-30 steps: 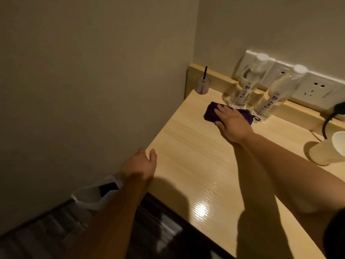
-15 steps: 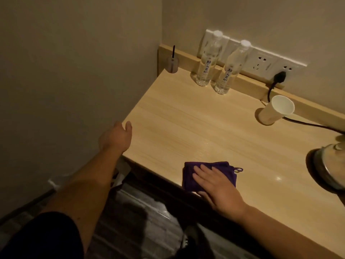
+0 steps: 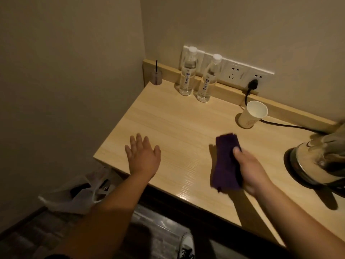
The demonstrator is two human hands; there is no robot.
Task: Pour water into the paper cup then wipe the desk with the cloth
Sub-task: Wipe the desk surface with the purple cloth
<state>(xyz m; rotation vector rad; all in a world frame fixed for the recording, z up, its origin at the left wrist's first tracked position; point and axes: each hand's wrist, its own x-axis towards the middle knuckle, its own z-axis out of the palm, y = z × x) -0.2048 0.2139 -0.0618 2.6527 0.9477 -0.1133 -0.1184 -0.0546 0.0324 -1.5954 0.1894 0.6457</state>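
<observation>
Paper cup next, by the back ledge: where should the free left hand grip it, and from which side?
Grip the paper cup around its mid sidewall, coming from the front-left. It stands upright and open-topped. The black power cord runs close behind and to its right, so that side looks crowded. The left hand is open on the desk.

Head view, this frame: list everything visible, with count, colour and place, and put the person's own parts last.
desk: one, light wood, in the wall corner
water bottles: two, clear with white caps, back left by the wall
small holder with black stick: one, translucent, back left corner
wall sockets: one white strip, above the desk's back edge
plug and cable: one, black, from a socket past the cup
paper cup: one, white, back right, contents not visible
kettle: one, metallic, right edge, blurred
cloth: one, purple, front right
plastic bag: one, whitish, on the floor at left
shoe: one, white, bottom edge
left hand: open, flat over the desk
right hand: fingers gripping the cloth
</observation>
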